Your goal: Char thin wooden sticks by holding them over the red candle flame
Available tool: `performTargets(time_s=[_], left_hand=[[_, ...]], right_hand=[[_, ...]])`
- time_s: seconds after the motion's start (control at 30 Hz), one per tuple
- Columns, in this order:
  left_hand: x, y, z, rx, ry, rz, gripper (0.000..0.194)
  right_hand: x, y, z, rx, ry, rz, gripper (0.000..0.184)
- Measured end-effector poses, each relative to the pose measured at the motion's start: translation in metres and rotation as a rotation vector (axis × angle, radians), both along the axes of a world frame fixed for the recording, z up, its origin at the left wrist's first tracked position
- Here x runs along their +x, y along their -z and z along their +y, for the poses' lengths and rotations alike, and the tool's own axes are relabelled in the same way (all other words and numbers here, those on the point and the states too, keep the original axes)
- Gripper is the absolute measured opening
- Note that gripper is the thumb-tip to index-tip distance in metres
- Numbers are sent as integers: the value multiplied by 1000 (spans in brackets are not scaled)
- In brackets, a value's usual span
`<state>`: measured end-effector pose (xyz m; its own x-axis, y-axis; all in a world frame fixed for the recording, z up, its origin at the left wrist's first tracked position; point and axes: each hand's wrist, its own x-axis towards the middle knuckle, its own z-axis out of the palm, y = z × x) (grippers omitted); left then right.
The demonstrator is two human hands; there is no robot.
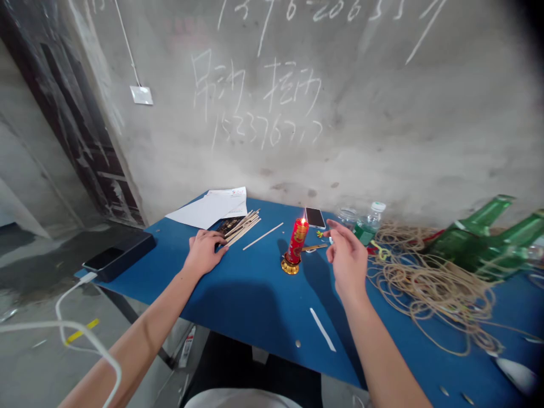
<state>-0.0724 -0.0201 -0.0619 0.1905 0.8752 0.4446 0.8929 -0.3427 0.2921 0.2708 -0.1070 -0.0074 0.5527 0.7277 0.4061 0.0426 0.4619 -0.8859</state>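
Observation:
A lit red candle (298,241) with gold markings stands upright in a small gold holder (290,266) on the blue table. My right hand (349,258) hovers to the right of it, fingers bent and apart, with nothing visible between them. To the left, my left hand (204,252) rests on the table at the near end of a pile of thin wooden sticks (242,228). Its thumb and fingers are apart and touch or nearly touch the pile; some fingertips are hidden. One single stick (263,236) lies between the pile and the candle.
White papers (212,207) lie at the back left, a black device (123,255) with a white cable at the left edge. Behind the candle is a phone (315,217). Tangled twine (433,294), a clear bottle (369,222) and green glass bottles (471,238) crowd the right.

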Motion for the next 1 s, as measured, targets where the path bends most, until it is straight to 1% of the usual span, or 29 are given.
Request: performTargets(time_s=[0.07, 0.17, 0.27, 0.37, 0.43, 0.53, 0.63, 0.77, 0.9, 1.0], left_hand=[[-1, -1, 1, 11, -42, -40, 25], [-6, -1, 2, 34, -140, -135, 27], [-14, -2, 3, 56, -214, -312, 31], [-21, -1, 3, 114, -292, -517, 33], [-24, 1, 3, 143, -322, -634, 36], [-26, 2, 3, 121, -308, -786, 41], [-23, -2, 0, 91, -274, -893, 45], [-17, -9, -6, 98, -236, -969, 49], [-15, -11, -10, 138, -206, -1023, 50], [-15, -13, -12, 185, -181, -1069, 49]], right_hand=[[0, 1, 0, 8, 0, 1, 32], [0, 1, 0, 7, -8, 1, 32], [0, 1, -1, 7, -8, -5, 32], [-1, 0, -2, 23, -7, -21, 30], [-1, 0, -2, 25, -11, -30, 30], [-1, 0, -2, 12, -11, -34, 30], [-1, 1, -2, 4, -6, -35, 31], [-2, 1, -2, 13, -7, -37, 33], [-3, 0, -3, 27, 2, -28, 35], [-6, -3, -8, 50, 54, -40, 36]])
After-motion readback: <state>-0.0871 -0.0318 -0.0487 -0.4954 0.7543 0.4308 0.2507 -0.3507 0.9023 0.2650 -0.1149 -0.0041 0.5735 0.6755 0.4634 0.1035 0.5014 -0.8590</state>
